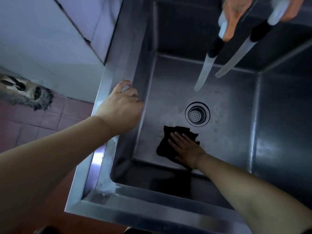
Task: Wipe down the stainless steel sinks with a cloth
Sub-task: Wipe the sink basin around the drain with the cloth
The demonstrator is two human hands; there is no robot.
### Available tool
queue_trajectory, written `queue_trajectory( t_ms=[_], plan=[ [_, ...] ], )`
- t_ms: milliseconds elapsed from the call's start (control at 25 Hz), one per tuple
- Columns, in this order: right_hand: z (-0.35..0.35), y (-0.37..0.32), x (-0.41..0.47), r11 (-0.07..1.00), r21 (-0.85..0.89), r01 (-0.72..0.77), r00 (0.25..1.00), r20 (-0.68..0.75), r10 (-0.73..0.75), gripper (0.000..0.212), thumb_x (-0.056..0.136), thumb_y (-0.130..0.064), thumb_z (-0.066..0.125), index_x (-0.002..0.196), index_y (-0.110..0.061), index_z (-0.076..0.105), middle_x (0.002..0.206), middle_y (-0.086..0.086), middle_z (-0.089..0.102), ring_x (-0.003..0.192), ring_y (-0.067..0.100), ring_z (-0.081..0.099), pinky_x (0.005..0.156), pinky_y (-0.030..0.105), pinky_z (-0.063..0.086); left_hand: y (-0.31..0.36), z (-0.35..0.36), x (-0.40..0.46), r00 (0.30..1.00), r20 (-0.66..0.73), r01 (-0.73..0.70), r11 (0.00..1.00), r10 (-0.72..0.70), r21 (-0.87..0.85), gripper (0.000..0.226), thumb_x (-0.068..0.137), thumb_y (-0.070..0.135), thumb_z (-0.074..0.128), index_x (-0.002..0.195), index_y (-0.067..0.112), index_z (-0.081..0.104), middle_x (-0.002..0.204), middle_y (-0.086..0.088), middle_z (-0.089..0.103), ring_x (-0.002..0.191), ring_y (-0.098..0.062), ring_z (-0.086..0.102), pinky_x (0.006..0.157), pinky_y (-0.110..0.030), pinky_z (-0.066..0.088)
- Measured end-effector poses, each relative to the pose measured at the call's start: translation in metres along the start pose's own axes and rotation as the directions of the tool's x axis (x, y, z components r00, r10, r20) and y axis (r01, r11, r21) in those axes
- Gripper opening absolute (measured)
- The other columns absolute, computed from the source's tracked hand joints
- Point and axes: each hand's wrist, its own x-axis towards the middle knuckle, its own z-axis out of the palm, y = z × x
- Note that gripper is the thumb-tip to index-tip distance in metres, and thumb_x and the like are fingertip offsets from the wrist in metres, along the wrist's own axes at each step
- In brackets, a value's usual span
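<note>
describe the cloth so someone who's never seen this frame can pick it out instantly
Start at the stainless steel sink that fills the frame and find the round drain strainer in its floor. Just nearer the camera lies the black cloth, crumpled flat under the right hand. It is the only black, soft thing on the grey metal.

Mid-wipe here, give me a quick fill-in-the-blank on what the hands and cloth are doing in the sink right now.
1. The right hand presses a ____ cloth flat on the sink floor.
2. The left hand grips the sink's left ____.
3. The drain strainer lies just ____ the cloth, away from the person.
4. Another person's hand holds the ____ white hoses above the basin.

Missing words: black; rim; beyond; two
</note>
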Motion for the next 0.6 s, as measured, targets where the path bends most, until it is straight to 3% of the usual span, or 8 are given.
queue_trajectory(
  t_ms=[80, 160, 360, 480, 600],
  plan=[
    [0.015, 0.0, 0.01, 0.998, -0.043, 0.054, 0.995, -0.08, -0.057, 0.07, 0.095, -0.042, 0.041, 0.15, -0.012, 0.01, 0.154, 0.013, -0.003, 0.141, 0.029, -0.009, 0.113, 0.037, -0.015, -0.002, 0.007, 0.0, 0.999, -0.028, -0.015, 1.0, 0.015, 0.012, 0.014, 0.074, 0.013, 0.054, 0.063, 0.013, 0.062, 0.061, -0.005, 0.061, 0.086, -0.029, 0.06, 0.109, -0.045, 0.028],
    [0.021, 0.006, 0.003, 0.984, -0.104, 0.147, 0.988, -0.025, -0.15, 0.069, 0.088, -0.047, 0.038, 0.146, -0.012, 0.027, 0.151, 0.014, 0.022, 0.144, 0.029, 0.011, 0.114, 0.041, -0.002, -0.002, 0.008, 0.0, 0.999, -0.036, -0.028, 0.999, 0.029, 0.028, 0.013, 0.071, 0.011, 0.053, 0.062, 0.013, 0.062, 0.059, -0.005, 0.06, 0.084, -0.029, 0.059, 0.109, -0.045, 0.027],
    [0.041, 0.022, -0.02, 0.946, -0.196, 0.258, 0.948, -0.135, -0.287, 0.082, 0.084, -0.046, 0.034, 0.152, -0.012, 0.004, 0.153, 0.012, 0.021, 0.146, 0.028, -0.003, 0.115, 0.046, 0.002, -0.005, 0.011, 0.002, 0.994, -0.096, -0.042, 0.999, 0.045, 0.031, 0.015, 0.073, 0.01, 0.05, 0.061, 0.015, 0.059, 0.056, -0.003, 0.055, 0.08, -0.028, 0.058, 0.108, -0.045, 0.03],
    [0.038, 0.005, 0.004, 0.943, -0.156, 0.293, 0.941, -0.13, -0.313, 0.08, 0.08, -0.047, 0.041, 0.15, -0.014, 0.019, 0.154, 0.011, 0.02, 0.145, 0.03, 0.005, 0.112, 0.05, 0.005, -0.004, 0.013, 0.003, 0.992, -0.124, -0.032, 0.999, 0.032, 0.005, 0.014, 0.071, 0.009, 0.051, 0.06, 0.015, 0.057, 0.056, -0.003, 0.054, 0.079, -0.028, 0.059, 0.108, -0.044, 0.03],
    [0.025, -0.013, 0.047, 0.975, -0.091, 0.203, 0.956, -0.196, -0.218, 0.071, 0.085, -0.053, 0.037, 0.145, -0.017, 0.032, 0.153, 0.01, 0.027, 0.143, 0.029, 0.014, 0.111, 0.057, 0.009, -0.005, 0.014, 0.002, 0.992, -0.128, -0.015, 1.0, 0.013, -0.008, 0.015, 0.072, 0.009, 0.048, 0.062, 0.015, 0.057, 0.058, -0.004, 0.055, 0.082, -0.029, 0.06, 0.109, -0.043, 0.028]
  ],
)
